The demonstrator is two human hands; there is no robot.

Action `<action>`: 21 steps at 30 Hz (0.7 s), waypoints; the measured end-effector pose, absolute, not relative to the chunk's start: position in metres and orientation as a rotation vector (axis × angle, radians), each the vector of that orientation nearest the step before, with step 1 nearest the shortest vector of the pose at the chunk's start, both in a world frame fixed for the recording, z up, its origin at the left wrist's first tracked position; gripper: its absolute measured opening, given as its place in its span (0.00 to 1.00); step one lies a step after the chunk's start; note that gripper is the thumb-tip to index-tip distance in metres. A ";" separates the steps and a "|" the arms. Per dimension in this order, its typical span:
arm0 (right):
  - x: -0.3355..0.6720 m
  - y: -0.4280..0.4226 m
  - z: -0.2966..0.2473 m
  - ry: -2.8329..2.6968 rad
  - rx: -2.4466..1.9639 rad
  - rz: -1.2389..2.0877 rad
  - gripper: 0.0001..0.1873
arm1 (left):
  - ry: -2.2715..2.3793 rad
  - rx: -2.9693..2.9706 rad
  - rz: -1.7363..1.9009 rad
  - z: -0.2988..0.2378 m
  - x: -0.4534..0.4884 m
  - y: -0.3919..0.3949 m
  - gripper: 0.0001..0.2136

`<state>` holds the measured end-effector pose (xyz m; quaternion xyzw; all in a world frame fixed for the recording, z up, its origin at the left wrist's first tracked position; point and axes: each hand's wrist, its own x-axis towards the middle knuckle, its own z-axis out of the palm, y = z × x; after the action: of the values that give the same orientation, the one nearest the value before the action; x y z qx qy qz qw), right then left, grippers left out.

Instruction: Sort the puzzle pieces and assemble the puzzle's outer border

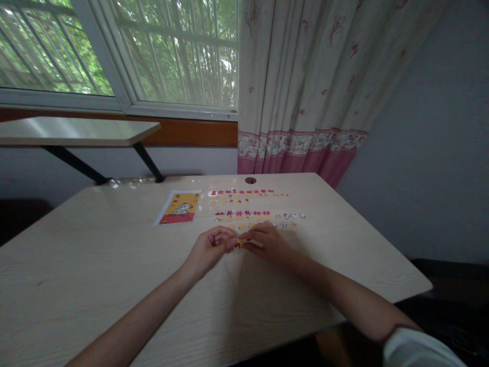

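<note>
two hands, my left hand (pixel 208 251) and right hand (pixel 268 242), pinch one puzzle piece (pixel 241 243); bench (pixel 95 265) edges lie well apart.

Pale wood table (pixel 95 285) in a plain room, lit by a window (pixel 171 51).
The barred window at 11 o'clock shows green trees and lets in soft daylight. Below it, at 9 o'clock, a pale shelf (pixel 76 130) sits on black brackets. A cream curtain (pixel 305 76) with a pink hem hangs at 1 o'clock. A grey wall (pixel 439 127) stands at 3 o'clock.
</note>
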<state>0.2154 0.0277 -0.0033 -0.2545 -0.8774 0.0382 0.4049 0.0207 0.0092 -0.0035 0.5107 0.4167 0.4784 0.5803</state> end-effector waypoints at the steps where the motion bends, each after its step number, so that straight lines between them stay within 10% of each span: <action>1: 0.215 0.028 -0.004 -2.213 -0.647 0.114 0.09 | 0.976 1.194 1.117 -0.003 0.021 0.009 0.11; 21: 0.229 0.035 0.012 -2.375 -0.824 0.332 0.08 | 1.125 1.403 1.132 -0.002 0.017 0.011 0.08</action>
<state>0.2290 0.0346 0.0119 -0.3101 -0.8939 0.1249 0.2986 0.0170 0.0115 -0.0021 0.5768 0.4625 0.4655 0.4866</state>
